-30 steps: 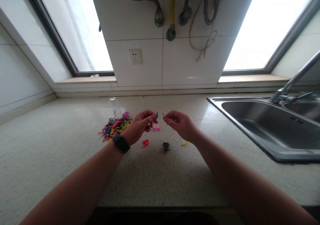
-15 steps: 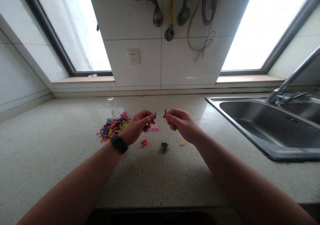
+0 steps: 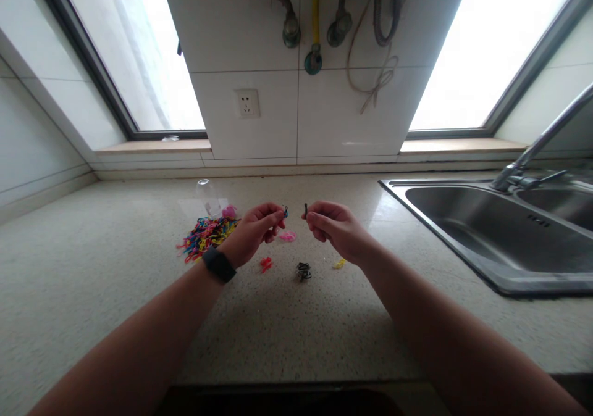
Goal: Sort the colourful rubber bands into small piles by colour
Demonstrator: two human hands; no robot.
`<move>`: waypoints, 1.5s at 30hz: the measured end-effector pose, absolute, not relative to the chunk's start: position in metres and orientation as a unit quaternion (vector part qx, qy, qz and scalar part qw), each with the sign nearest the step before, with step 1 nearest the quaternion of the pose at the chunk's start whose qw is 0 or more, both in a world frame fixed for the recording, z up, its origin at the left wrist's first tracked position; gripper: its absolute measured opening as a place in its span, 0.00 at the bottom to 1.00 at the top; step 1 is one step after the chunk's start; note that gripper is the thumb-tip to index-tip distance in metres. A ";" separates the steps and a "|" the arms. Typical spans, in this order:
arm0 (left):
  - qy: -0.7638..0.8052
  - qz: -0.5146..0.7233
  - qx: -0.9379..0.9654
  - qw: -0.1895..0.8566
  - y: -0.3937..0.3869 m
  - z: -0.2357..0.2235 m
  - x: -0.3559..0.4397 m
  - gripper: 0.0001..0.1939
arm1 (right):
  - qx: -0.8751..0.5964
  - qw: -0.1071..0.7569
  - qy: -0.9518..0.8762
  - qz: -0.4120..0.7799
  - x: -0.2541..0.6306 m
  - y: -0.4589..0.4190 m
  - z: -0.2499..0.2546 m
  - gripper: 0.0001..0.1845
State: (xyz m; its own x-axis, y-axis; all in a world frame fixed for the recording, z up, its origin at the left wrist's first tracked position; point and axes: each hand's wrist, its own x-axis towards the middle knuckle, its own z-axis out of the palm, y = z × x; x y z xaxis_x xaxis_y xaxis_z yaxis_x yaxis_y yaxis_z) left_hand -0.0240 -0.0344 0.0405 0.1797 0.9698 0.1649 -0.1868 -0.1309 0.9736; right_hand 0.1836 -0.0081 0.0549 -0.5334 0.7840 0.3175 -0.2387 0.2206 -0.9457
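Note:
My left hand point(image 3: 260, 223), with a dark watch on its wrist, pinches small blue and black rubber bands point(image 3: 286, 212) at its fingertips. Opposite it, a short gap away, my right hand point(image 3: 334, 223) pinches a black rubber band point(image 3: 305, 210). A heap of multicoloured rubber bands point(image 3: 204, 238) lies left of my left hand, which partly covers it. On the counter around my hands are small groups of bands: pink point(image 3: 288, 236), red point(image 3: 265, 264), black point(image 3: 304, 271) and yellow point(image 3: 340, 263).
A clear plastic cup-like container point(image 3: 209, 199) is behind the heap. The steel sink point(image 3: 445, 249) with its faucet point(image 3: 519, 172) takes up the counter's right side. A socket point(image 3: 247, 103) and hoses are on the tiled wall. The counter's front edge point(image 3: 296, 381) is near me.
Both hands keep nearly the same pose, pinching their bands. The whole view has shifted very slightly; the groups on the counter are unchanged.

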 end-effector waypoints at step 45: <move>0.379 0.493 0.586 0.520 -0.036 0.042 -0.018 0.13 | -0.320 0.282 -0.867 0.259 0.192 -0.011 0.051 0.11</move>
